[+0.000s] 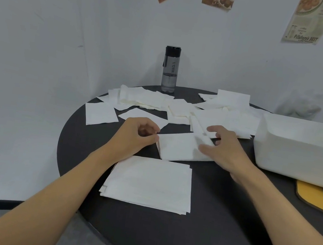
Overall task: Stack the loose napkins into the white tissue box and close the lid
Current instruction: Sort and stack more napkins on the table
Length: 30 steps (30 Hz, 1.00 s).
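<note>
Many thin square napkins, rounded tissue box

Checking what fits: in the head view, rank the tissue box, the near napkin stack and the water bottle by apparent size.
Largest: tissue box and napkin stack, alike; stack nearer, so unranked.
Smallest: water bottle.

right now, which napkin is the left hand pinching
The napkin just beyond the neat stack; the left hand pinches its left edge, while scattered napkins lie farther back.
</note>
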Motion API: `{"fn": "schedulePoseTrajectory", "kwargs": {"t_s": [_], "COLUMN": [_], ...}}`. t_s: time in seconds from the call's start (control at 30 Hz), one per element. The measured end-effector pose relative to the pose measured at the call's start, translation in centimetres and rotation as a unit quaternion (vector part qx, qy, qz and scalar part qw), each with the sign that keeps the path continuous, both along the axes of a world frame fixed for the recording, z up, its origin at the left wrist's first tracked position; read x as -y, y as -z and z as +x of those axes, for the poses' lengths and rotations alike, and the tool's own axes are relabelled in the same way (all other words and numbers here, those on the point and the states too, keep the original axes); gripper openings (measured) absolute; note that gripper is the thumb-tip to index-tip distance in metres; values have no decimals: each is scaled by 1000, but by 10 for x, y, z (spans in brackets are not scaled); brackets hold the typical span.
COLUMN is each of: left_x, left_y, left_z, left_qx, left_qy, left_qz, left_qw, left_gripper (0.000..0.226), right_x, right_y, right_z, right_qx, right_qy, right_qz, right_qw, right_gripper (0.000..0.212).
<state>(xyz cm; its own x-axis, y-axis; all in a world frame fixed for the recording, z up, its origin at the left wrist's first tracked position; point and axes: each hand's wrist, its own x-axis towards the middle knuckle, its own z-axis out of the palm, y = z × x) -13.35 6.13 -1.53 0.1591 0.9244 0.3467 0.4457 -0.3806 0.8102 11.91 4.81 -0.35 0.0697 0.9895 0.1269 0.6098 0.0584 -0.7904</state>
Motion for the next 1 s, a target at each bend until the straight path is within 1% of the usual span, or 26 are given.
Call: {"fn": "schedulePoseTrajectory", "kwargs": {"t_s": [0.07,0.1,0.17,0.27,0.37,0.5,0.63,0.8,1.0], "left_x": [-1,0,0,3,2,2,2,2,2], "left_y": [1,2,3,3,2,2,2,4,4], "left_z": [0,0,0,1,1,0,0,-1,-2], "left_qx": [-17,-31,-74,-141,-160,-150,-142,-162,-180], "left_qy": [2,6,29,67,74,73,80,84,88], "left_qz": [7,4,-4,-14,-20,-19,-15,-10,-7], "left_qw": [1000,1000,997,988,984,986,987,983,980], "left_gripper": [12,13,17,23,29,29,26,28,29], "right_x": [2,4,6,5,3,2,4,5,8], "right_y": [-2,-4,-5,-6,-5,-5,-7,-8,-13], "right_z": [5,7,9,11,11,13,14,19,21], "right_qx": [79,98,106,132,130,92,108,148,205], "right_qy": [-37,-65,-112,-143,-140,-153,-161,-171,-174], "right_qz": [-19,-39,-76,-58,-26,-4,-7,-13,-20], "right_qw": [996,992,985,979,981,984,981,974,963], "right_gripper": [51,47,42,38,29,8,7,8,20]}}
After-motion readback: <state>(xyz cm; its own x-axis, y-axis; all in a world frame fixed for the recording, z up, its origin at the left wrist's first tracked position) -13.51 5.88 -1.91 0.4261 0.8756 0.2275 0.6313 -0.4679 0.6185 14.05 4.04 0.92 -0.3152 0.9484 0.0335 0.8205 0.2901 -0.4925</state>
